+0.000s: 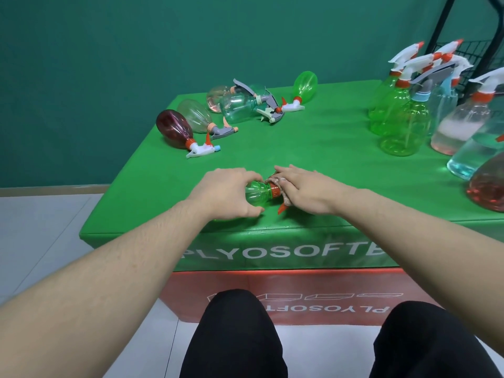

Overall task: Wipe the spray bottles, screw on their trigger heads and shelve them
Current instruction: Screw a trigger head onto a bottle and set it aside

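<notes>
Wiping still underway: left hand [229, 193] grips a clear green plastic spray bottle [257, 196] lying on the green tabletop [313, 143], right hand [302, 190] presses a brownish rag [275, 179] at its neck, roughly six bottles [174, 129] still lying, others [403, 124] upright, none visibly shelved.

Looks like a staged recording room, not a home or shop. I sit facing a plain teal wall [136, 36] above pale floor tiles [41, 227]. My bench is stacked foam plyo boxes: a green box [313, 249] printed PLYOSOFT on a red box [327, 290] with the same lettering upside down. A black wire rack [469, 53] stands at the far right. Many spray bottles [403, 126] crowd the top.
</notes>
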Demonstrator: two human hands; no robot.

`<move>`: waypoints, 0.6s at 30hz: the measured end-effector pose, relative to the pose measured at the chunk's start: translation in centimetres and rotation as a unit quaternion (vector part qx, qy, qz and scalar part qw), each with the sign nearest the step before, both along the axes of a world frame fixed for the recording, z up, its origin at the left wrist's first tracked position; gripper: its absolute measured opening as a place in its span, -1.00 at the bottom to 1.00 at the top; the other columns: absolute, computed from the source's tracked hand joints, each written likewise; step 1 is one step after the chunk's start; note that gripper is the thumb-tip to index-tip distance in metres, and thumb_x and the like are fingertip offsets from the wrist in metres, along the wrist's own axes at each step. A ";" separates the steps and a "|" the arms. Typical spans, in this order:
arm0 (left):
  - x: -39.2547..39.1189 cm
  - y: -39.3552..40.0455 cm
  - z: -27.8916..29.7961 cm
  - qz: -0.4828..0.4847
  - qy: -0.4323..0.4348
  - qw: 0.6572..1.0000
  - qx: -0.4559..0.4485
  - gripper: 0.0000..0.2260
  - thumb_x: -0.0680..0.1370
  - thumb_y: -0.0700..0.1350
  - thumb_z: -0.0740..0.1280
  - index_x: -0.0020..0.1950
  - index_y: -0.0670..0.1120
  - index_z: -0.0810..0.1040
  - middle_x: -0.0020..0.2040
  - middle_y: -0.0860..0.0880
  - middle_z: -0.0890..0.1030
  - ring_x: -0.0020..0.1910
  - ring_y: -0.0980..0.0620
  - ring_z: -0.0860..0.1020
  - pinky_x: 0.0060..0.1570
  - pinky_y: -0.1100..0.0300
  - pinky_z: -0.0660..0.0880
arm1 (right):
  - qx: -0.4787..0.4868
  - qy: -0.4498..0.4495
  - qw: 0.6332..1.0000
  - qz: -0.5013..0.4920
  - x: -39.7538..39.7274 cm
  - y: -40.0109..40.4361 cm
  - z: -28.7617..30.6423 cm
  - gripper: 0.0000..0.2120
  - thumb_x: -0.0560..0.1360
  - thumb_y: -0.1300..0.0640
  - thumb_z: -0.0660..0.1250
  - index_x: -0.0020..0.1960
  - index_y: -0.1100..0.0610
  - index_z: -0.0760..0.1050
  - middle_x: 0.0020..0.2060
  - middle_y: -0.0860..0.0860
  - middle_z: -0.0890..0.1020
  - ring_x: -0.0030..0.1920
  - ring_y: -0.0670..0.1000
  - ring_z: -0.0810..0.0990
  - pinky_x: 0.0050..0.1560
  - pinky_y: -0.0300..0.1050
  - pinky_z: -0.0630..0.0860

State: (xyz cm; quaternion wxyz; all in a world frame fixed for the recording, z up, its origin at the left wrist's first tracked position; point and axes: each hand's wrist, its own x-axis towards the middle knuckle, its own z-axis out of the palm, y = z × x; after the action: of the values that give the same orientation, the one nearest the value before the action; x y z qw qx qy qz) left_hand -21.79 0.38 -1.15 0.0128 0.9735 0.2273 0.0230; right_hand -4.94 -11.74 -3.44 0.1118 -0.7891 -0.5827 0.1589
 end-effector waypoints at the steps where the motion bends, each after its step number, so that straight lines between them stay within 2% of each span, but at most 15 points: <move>1: -0.1 0.0 0.0 0.001 0.000 1.000 0.001 -0.34 0.46 0.32 0.44 0.52 0.18 0.41 0.39 0.08 0.56 0.32 -0.04 0.55 0.24 0.06 0.52 | 0.005 0.003 1.000 0.002 0.0 0.0 -0.2 -0.53 0.72 -0.11 -0.11 0.58 -0.08 0.23 0.62 -0.13 0.09 0.62 -0.02 0.01 0.59 0.23 0.01; 6: -0.1 -0.1 0.1 0.006 0.000 1.000 -0.003 -0.33 0.44 0.33 0.44 0.51 0.20 0.41 0.38 0.09 0.56 0.31 -0.03 0.55 0.20 0.07 0.52 | 0.030 0.010 0.999 0.006 -0.6 -2.1 -0.5 -0.53 0.71 -0.14 -0.12 0.60 -0.15 0.16 0.62 -0.15 0.08 0.61 -0.07 0.04 0.59 0.22 0.01; 9: 0.0 0.0 0.3 0.011 0.001 1.000 -0.016 -0.33 0.44 0.32 0.45 0.52 0.19 0.41 0.42 0.07 0.55 0.33 -0.03 0.55 0.24 0.04 0.53 | 0.026 -0.025 0.999 0.017 -0.9 -4.2 -0.1 -0.50 0.70 -0.14 -0.16 0.63 -0.17 0.03 0.62 -0.21 0.04 0.61 -0.13 0.00 0.60 0.21 -0.03; 13: 0.1 -0.2 0.6 0.014 0.008 1.000 -0.025 -0.34 0.45 0.30 0.46 0.52 0.18 0.41 0.38 0.04 0.59 0.32 -0.02 0.56 0.24 0.04 0.54 | 0.026 -0.074 0.996 0.040 -1.5 -6.7 -0.2 -0.50 0.70 -0.10 -0.15 0.64 -0.18 -0.02 0.61 -0.25 -0.02 0.61 -0.15 -0.05 0.61 0.16 -0.08; 15: 0.1 -0.2 0.6 0.016 0.010 0.999 -0.026 -0.34 0.45 0.30 0.46 0.52 0.18 0.41 0.36 0.05 0.61 0.31 -0.02 0.56 0.24 0.04 0.55 | 0.027 -0.094 0.994 0.047 -1.9 -7.2 -0.4 -0.48 0.68 -0.14 -0.21 0.64 -0.17 -0.05 0.61 -0.25 -0.05 0.61 -0.14 -0.09 0.61 0.15 -0.09; 18: 0.0 -0.3 0.7 0.017 0.012 0.999 -0.027 -0.34 0.46 0.27 0.46 0.52 0.17 0.41 0.37 0.04 0.60 0.28 -0.01 0.57 0.22 0.04 0.56 | 0.033 -0.127 0.989 0.068 -2.5 -7.2 -0.6 -0.34 0.55 -0.22 -0.36 0.64 -0.17 -0.08 0.61 -0.24 -0.06 0.62 -0.10 -0.14 0.61 0.12 -0.13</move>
State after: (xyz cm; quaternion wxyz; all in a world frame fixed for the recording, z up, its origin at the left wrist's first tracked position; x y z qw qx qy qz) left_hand -21.75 0.04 -0.43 0.0365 0.9690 0.2443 0.0057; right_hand -7.48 -18.91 -4.07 0.0516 -0.7577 -0.6490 0.0455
